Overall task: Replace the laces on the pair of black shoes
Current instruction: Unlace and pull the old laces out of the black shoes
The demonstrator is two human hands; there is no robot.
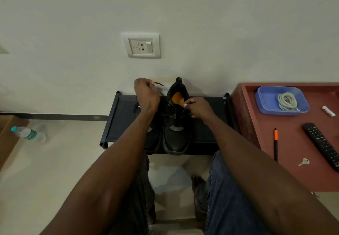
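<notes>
On the rack, lace (159,83) in left grip (146,95)

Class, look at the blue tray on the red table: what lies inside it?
Inside the blue tray lies a coiled bundle of pale laces. Whatever lies beneath the coil is covered and cannot be seen.

Two shoes (176,133) sit side by side on a low rack (117,122) against the wall. To the rack's right, a tabletop (293,170) carries a tray (264,104) with coiled laces (287,101) in it, a remote (322,144), pen (275,143) and key (304,162). A bottle (30,133) lies on the floor, left.
</notes>
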